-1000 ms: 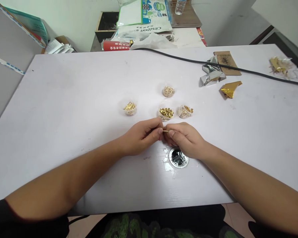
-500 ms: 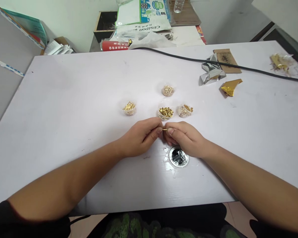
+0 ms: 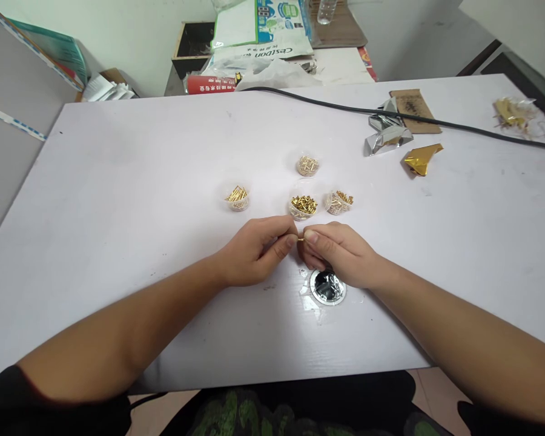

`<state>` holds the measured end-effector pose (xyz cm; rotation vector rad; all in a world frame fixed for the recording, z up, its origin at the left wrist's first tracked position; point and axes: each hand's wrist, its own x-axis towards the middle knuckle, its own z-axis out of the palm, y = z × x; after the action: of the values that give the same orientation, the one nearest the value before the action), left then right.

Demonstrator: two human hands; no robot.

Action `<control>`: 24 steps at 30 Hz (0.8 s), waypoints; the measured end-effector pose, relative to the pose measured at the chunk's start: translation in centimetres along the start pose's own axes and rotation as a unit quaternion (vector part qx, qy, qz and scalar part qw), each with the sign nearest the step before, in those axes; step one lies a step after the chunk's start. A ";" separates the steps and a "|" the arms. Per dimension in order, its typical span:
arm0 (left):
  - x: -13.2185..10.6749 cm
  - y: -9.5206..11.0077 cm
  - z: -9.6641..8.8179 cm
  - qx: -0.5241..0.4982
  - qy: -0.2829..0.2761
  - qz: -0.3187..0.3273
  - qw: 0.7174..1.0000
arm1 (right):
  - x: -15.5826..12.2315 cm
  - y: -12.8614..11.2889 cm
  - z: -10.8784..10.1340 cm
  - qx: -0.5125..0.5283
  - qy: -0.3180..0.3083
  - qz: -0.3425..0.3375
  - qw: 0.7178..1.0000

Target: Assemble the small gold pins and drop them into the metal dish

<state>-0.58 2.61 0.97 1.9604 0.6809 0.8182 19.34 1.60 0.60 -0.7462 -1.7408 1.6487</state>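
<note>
A thin gold-coloured metal pin [image 3: 300,239] spans the small gap between my hands, most of it hidden by the fingers. My left hand [image 3: 266,249] pinches one end between thumb and forefinger. On the other end my right hand [image 3: 338,251] is closed, thumb on top and fingers curled beneath. Just beyond the hands stands a clear cup of short gold pieces [image 3: 303,206]. Beside it on the right is a cup of small gold parts [image 3: 338,202]. Long gold pins fill a cup [image 3: 237,198] to the left, and a cup of pale gold pieces [image 3: 307,165] stands farther back.
A round metal-rimmed hole [image 3: 327,287] in the white table [image 3: 131,181] lies below my right hand. A black cable [image 3: 327,106] crosses the back. Silver foil [image 3: 388,140], gold foil [image 3: 422,160], a brown card [image 3: 415,111] and a plastic bag [image 3: 518,116] lie back right.
The fingers of my right hand have shifted slightly on the pin, and less of the pin shows between my hands. The cups stay where they were.
</note>
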 end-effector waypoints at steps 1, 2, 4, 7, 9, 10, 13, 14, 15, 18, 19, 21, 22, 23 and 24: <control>0.0 0.0 0.0 -0.001 0.002 0.000 1.000 | 0.0 0.0 0.1 0.014 0.005 0.002 1.000; 0.0 0.1 0.0 -0.001 0.004 -0.002 1.000 | 0.0 0.1 0.2 0.027 0.009 0.004 1.000; 0.0 0.1 0.0 0.002 0.004 -0.006 1.000 | 0.0 0.1 0.3 0.044 0.013 0.007 0.999; 0.1 0.1 0.0 0.007 -0.002 -0.008 1.000 | 0.0 0.1 0.3 0.041 0.005 0.009 0.999; 0.1 0.1 0.0 0.012 -0.006 -0.008 1.000 | 0.0 0.1 0.3 0.046 0.004 0.012 0.999; 0.0 0.1 0.0 0.016 -0.006 -0.007 1.000 | 0.0 0.1 0.3 0.052 0.006 0.015 0.999; 0.0 0.1 0.1 0.030 -0.005 0.002 1.000 | 0.0 0.2 0.3 0.059 0.013 0.021 0.998; -0.1 0.0 0.1 0.037 -0.003 0.008 0.999 | 0.0 0.2 0.3 0.055 0.015 0.022 0.998; -0.1 0.0 0.2 0.046 -0.002 0.014 0.999 | 0.0 0.3 0.3 0.048 0.017 0.022 0.998; 0.0 0.0 0.3 0.077 -0.001 0.030 0.997 | -0.1 0.4 0.3 0.019 0.020 0.021 0.999; 0.0 0.0 0.3 0.085 -0.002 0.035 0.996 | -0.1 0.4 0.3 0.008 0.019 0.021 1.000; 0.1 0.1 0.3 0.097 0.000 0.046 0.994 | -0.1 0.5 0.3 -0.012 0.019 0.020 1.000; 0.1 0.1 0.4 0.102 0.003 0.053 0.993 | -0.1 0.5 0.3 -0.021 0.019 0.020 0.999; 0.1 0.1 0.4 0.107 0.006 0.058 0.993 | -0.1 0.5 0.3 -0.032 0.021 0.020 0.999; 0.1 0.1 0.4 0.112 0.009 0.061 0.992 | -0.1 0.5 0.3 -0.043 0.023 0.021 0.999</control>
<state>-0.16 2.41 0.90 2.2174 0.6931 0.8648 19.16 1.36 0.14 -0.8596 -1.7851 1.5798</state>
